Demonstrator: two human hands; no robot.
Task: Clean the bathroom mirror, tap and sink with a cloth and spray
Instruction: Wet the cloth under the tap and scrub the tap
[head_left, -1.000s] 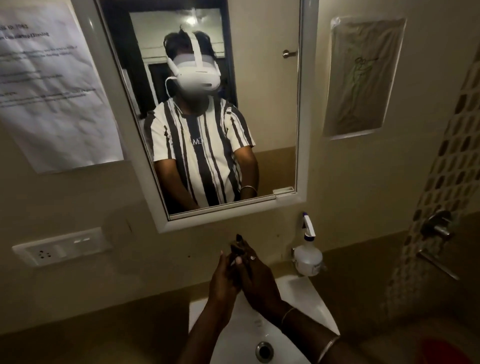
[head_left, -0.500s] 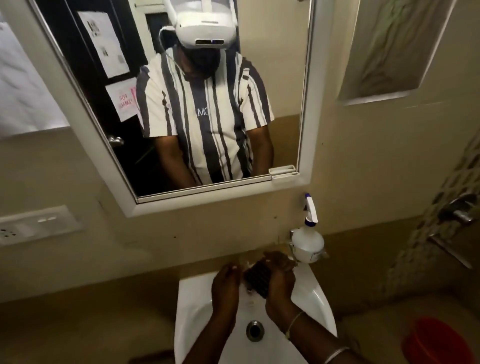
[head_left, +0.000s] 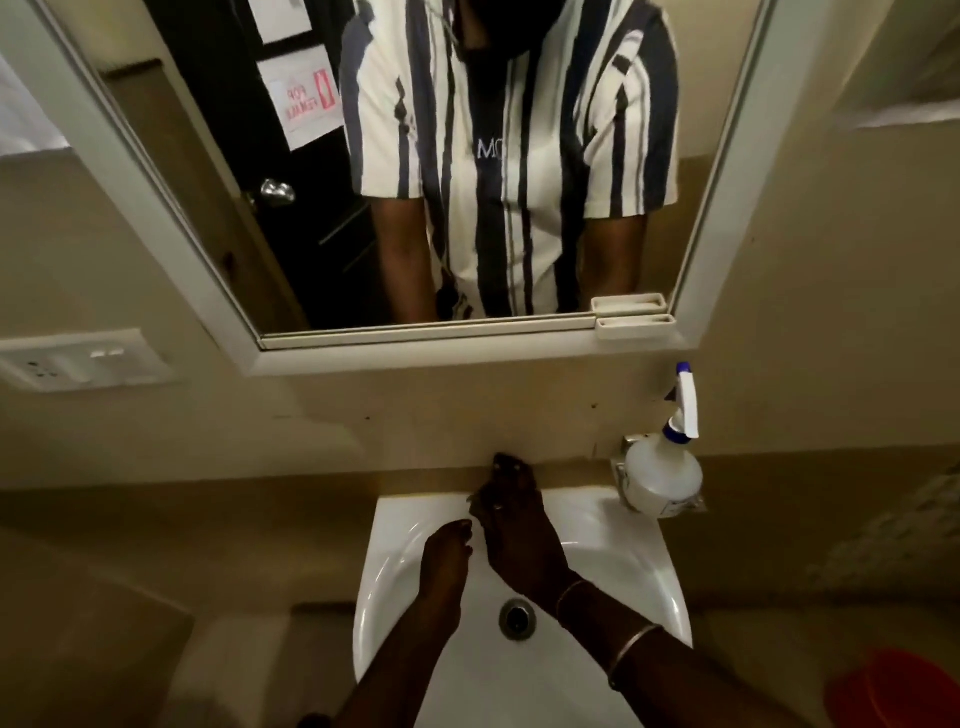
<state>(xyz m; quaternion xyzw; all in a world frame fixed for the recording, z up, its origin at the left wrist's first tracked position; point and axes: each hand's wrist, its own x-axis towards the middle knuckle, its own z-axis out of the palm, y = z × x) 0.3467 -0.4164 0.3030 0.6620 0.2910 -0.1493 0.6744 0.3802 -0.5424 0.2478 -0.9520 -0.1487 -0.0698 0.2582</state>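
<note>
**Spotter:** Your right hand is up at the back rim of the sink. Its knuckles face the camera and the fingers are bent down by the wall.

**Caller:** Is it gripping anything?

**Spotter:** I can't tell. Your own hand covers whatever lies beneath it, and in this dim light it reads as one dark shape.

**Caller:** And your left hand?

**Spotter:** It's lower, over the basin, just beside your right wrist and up-left of the drain. The fingertips dip out of sight, so I can't say whether it is closed on something or loose.

**Caller:** Where's the spray?

**Spotter:** The spray bottle stands upright on the sink's back right corner, its trigger head up against the wall. It is apart from both your hands. A bit of metal fitting peeks out behind it, too hidden to name.

**Caller:** And the mirror?

**Spotter:** The mirror hangs on the wall above the sink in a white frame, and its top is cut off. It reflects your striped shirt and both arms down to the lower edge, where they drop out of the glass. A small white tray sits at its bottom right corner.

**Caller:** What's at the edges?

**Spotter:** There's a switch plate on the wall to the left and a red bucket cropped at bottom right.
</note>
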